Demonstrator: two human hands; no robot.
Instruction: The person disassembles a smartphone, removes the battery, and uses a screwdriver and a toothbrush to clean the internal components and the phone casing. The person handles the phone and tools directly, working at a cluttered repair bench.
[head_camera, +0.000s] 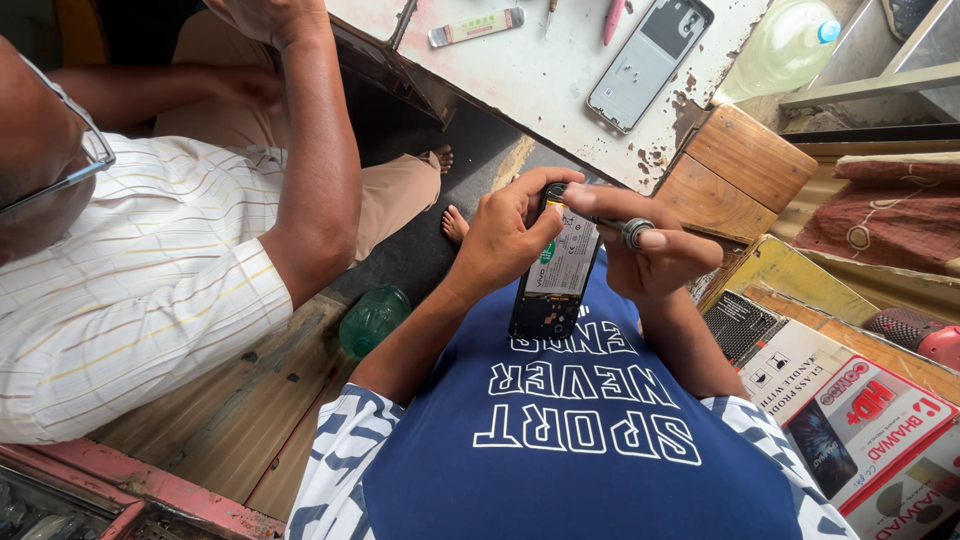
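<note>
The opened black phone with exposed battery was gripped by the left hand; a metal-handled screwdriver, pinched by the right hand at three o'clock, was best kept upright.

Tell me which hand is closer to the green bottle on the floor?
Left. The left hand grips the opened phone, just up and right of the green bottle. The right hand, holding a screwdriver, sits beyond the phone, farther away.

head cam | worn on the person's head | faces steeply down over the chest | close on left hand and right hand at frame centre | worktable along top edge
</note>
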